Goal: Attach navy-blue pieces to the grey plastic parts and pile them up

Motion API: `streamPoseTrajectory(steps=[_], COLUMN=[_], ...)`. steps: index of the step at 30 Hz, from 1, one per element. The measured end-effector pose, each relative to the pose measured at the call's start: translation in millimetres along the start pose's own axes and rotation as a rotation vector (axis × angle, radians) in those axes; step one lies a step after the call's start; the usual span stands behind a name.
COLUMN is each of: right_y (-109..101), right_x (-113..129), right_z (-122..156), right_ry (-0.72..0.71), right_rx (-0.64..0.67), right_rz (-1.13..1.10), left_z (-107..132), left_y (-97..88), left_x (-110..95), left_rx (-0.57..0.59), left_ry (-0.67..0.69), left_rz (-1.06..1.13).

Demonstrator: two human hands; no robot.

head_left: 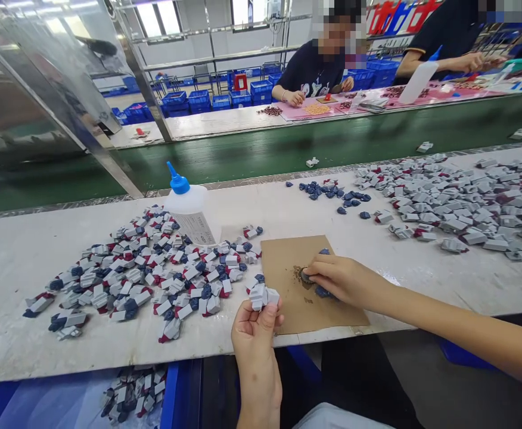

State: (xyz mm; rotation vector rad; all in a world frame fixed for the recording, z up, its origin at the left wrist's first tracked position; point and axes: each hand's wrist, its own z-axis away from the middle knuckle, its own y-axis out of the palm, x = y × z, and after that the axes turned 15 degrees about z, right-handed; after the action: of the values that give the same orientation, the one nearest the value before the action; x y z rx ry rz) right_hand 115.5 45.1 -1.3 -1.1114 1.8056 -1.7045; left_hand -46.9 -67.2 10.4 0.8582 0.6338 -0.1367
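My left hand [261, 330] pinches a small grey-and-white plastic part [261, 296] just over the left edge of a brown cardboard sheet [283, 256]. On that sheet my right hand [332, 275] is closed, thumb and fingertips together at a small dark round piece [305, 275] with brown stains around it. A few dark blue pieces [322, 291] lie beside and partly under the right hand. To the left spreads a pile of grey, red and blue parts [154, 268]. A white bottle with a blue nozzle [189, 205] stands behind that pile.
More grey parts [475, 196] cover the right of the white table [243, 208], with loose blue pieces [332, 193] near them. Behind runs a green conveyor belt [243, 143] carrying a few parts. Two people work across it. A blue bin [171, 393] sits below the table's front edge.
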Motion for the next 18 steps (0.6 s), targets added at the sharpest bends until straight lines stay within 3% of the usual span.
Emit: streamPoseTrajectory(steps=[2, 6, 8, 12, 18], right_y=[-8, -30, -41, -53, -57], right_x=[2, 18, 32, 56, 69], right_z=[-3, -7, -7, -5, -1], right_ry=[0.118, 0.502, 0.574, 0.512, 0.28], right_rx=[0.006, 0.031, 0.042, -0.009, -0.203], right_rz=[-0.134, -0.622, -0.815, -0.889, -0.584], left_z=[4, 10, 13, 18, 25], left_y=[2.4, 6.7, 9.0, 13.5, 15.2], left_x=[1, 4, 4, 5, 5], left_rx=[-0.001, 0.013, 0.024, 0.064, 0.088], left_ry=[0.005, -0.013, -0.028, -0.037, 0.001], left_rz=[-0.005, -0.012, -0.016, -0.02, -0.032])
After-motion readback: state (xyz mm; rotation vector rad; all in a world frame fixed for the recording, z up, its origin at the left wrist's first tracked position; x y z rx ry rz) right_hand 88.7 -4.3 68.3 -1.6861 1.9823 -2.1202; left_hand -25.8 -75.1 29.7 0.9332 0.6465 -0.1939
